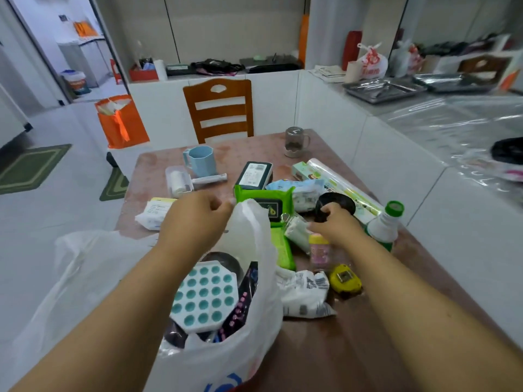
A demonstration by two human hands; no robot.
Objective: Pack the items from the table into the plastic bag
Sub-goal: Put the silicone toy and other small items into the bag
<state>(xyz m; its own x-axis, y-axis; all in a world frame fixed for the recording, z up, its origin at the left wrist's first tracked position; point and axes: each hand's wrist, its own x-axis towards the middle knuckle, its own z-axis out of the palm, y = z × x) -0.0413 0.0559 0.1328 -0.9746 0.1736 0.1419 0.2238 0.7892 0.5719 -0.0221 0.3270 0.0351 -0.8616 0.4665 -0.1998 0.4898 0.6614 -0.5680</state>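
A white plastic bag (254, 278) stands open at the table's near edge. Inside it lie a teal-and-white silicone tray (205, 297) and dark packets. My left hand (195, 219) pinches the bag's upper rim and holds it up. My right hand (335, 222) grips a round black object (336, 203) just right of the bag. Around it lie green wipes packs (263, 205), a small pink bottle (319, 250), a yellow tape measure (345, 278), a crumpled white packet (305, 292) and a green-capped bottle (385, 224).
Farther back on the brown table (368, 349) are a blue mug (201, 161), a lint roller (181, 182), a dark box (253, 175), a cling-film roll (342, 185) and a glass jar (295, 141). A wooden chair (220, 108) stands behind. A white counter runs along the right.
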